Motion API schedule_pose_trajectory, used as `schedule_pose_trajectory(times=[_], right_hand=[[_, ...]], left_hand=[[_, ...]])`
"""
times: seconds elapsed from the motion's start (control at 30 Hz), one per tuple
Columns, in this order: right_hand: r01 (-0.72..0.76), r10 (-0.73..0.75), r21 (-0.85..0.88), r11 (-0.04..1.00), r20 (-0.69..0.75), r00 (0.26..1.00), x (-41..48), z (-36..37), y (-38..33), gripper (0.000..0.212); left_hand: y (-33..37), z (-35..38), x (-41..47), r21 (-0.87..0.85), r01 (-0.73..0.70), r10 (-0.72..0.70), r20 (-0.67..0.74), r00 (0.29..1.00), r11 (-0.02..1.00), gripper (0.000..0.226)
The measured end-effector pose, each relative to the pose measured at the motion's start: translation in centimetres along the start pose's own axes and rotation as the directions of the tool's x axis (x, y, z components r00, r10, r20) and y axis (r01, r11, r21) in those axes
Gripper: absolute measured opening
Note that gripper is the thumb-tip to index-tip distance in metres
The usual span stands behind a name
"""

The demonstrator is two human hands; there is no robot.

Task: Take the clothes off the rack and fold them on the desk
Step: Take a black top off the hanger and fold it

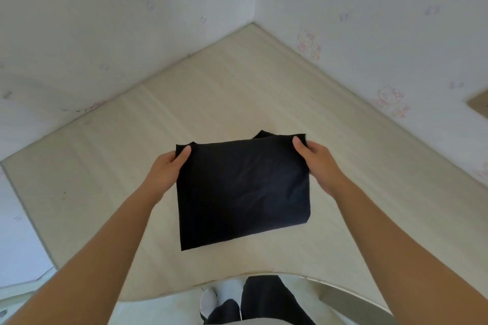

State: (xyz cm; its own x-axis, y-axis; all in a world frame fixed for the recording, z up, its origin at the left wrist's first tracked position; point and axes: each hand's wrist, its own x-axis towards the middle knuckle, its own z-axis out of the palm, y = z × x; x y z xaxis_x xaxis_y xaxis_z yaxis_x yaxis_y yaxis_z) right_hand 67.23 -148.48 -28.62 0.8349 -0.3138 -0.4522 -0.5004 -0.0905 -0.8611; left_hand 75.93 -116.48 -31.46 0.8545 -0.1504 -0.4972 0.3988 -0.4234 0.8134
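Black garment (243,187), folded into a rough rectangle, sits over the middle of the pale wood surface (237,87). Near edge looks down on the wood; can't tell whether the far edge is lifted or flat.

Left hand (169,166) pinches the far-left corner, thumb on top and fingers curled under. Right hand (317,163) does the same on the far-right corner. Both are closed on cloth.

Handling, my read:
- thin, soft and light, with no stiffness, so it will sag between the two grips
- matte weave, probably not slippery, so a pinch should be enough
- not fragile; the risk is layers sliding apart, and a small flap already pokes out at the far edge
- best hold is the two corners as now, catching every layer in the pinch
- for another fold, move both corners together and keep the edge taut
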Motion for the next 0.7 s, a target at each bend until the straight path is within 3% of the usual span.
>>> schedule_pose_trajectory(times=[0.1,0.17,0.23,0.4,0.53,0.7], right_hand=[[-0.135,0.144,-0.166,0.977,0.044,0.989,2.4,2.4,3.6,0.043],[-0.115,0.120,-0.358,0.926,-0.009,0.993,3.0,3.3,6.2,0.040],[-0.052,0.020,-0.444,0.894,-0.077,0.997,3.4,3.9,7.1,0.038],[0.138,-0.227,-0.412,0.900,-0.175,0.958,3.0,4.6,5.2,0.024],[0.030,-0.148,-0.455,0.890,-0.225,0.963,4.9,4.5,5.6,0.028],[-0.089,-0.069,-0.442,0.893,-0.330,0.941,5.6,4.7,5.9,0.049]], left_hand=[[-3.0,2.2,1.2,0.053,0.128,-0.114,-0.205,0.972,0.990,0.049],[-4.6,3.7,0.8,0.104,0.165,-0.135,-0.249,0.959,0.981,0.044],[-4.7,4.8,0.2,0.202,0.114,-0.041,-0.333,0.942,0.973,0.037],[-2.6,5.3,0.2,0.344,-0.034,0.218,-0.513,0.830,0.938,0.031],[-3.2,4.8,2.4,0.269,0.076,0.083,-0.533,0.842,0.960,0.028],[-4.6,5.5,1.7,0.218,0.194,-0.027,-0.593,0.804,0.956,0.047]])
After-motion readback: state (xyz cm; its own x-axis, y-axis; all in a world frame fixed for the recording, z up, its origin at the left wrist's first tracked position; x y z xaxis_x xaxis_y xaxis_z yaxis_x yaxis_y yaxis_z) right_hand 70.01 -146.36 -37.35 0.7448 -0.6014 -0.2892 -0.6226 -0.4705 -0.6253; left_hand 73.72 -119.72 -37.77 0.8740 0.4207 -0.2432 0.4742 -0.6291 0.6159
